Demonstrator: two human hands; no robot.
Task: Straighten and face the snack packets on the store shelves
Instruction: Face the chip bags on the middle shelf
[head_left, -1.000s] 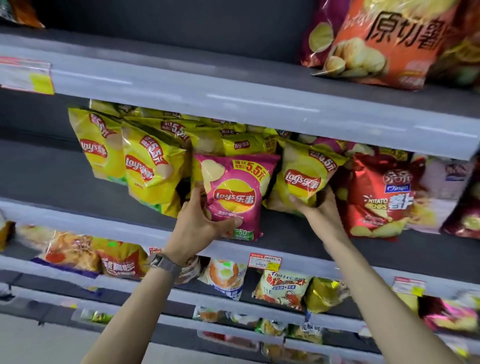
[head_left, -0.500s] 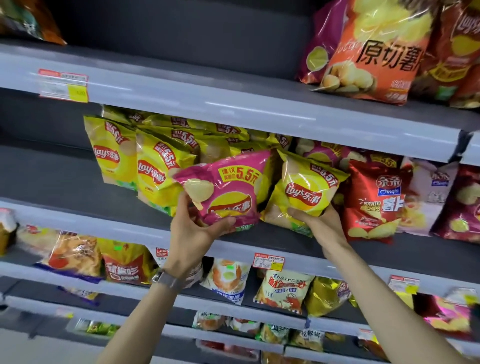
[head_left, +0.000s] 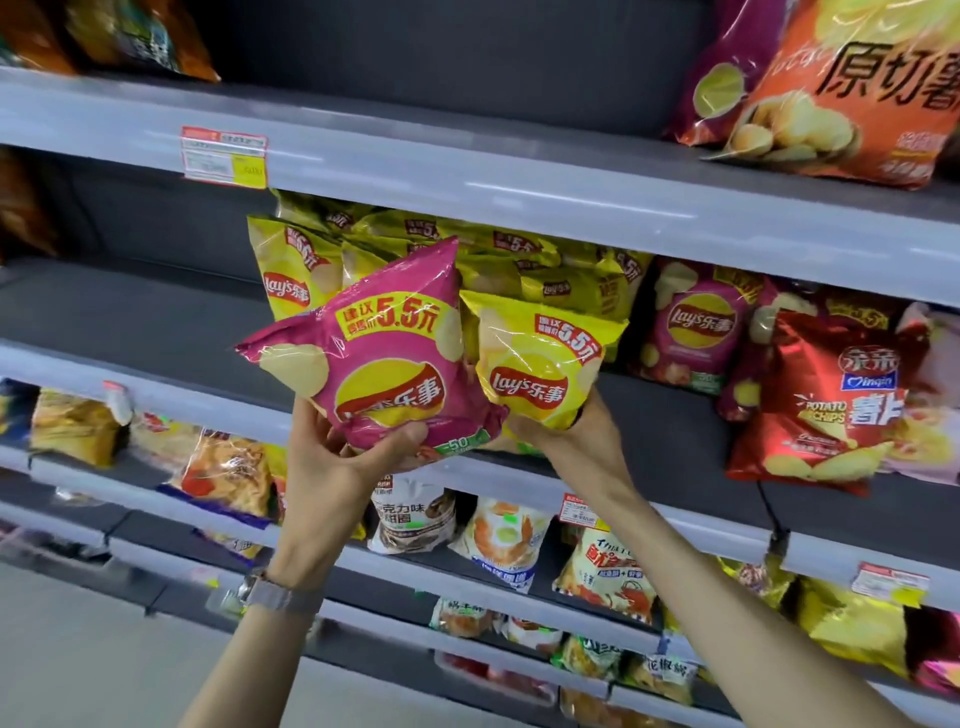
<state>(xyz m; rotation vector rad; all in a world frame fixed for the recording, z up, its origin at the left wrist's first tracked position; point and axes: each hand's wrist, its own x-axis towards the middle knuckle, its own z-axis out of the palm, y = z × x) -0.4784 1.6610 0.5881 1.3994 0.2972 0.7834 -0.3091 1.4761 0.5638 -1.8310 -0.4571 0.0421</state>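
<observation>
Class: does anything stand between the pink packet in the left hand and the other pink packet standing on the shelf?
Yes: the yellow packet held by the right hand sits between the held pink packet and the shelved pink packet further right.

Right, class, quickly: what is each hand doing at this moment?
Left hand: grips the pink foil Lay's crisp packet from below.
Right hand: holds the yellow foil Lay's crisp packet at its base.
</observation>
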